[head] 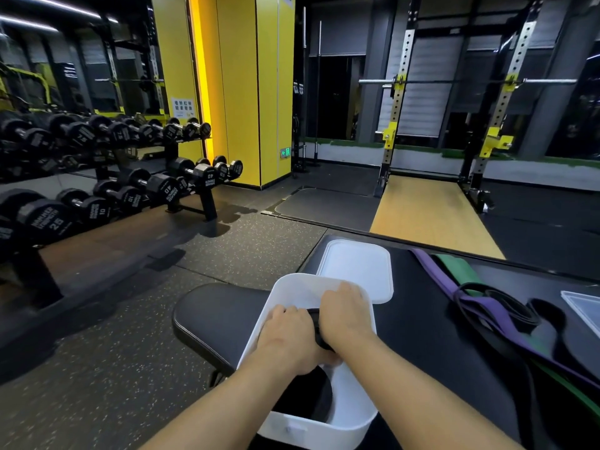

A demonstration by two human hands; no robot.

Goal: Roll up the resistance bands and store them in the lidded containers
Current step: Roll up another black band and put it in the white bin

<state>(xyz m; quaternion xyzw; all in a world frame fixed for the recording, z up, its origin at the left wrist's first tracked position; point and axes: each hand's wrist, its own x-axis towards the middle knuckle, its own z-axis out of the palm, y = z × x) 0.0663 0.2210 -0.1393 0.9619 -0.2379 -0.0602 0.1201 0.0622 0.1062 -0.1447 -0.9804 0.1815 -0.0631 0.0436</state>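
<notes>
Resistance band (319, 331), black and rolled, is inside the white container (354, 414) on the bench (207, 316), held between your hands. Head view: your left hand (287, 339) and right hand (345, 315) both curl round the roll, fingers clenched on it. It's likely light, rubbery and springy and will try to uncoil, so hold across the coil's flat sides and press it down. Lid (357, 271) lies just behind the container. Purple band (438, 274) and green band (457, 271) lie loose to your right. Hidden: most of the roll, your fingertips. Dark mass (305, 397) lower in the container could be another roll, can't tell. Clear box (584, 306) is cut off at right.
</notes>
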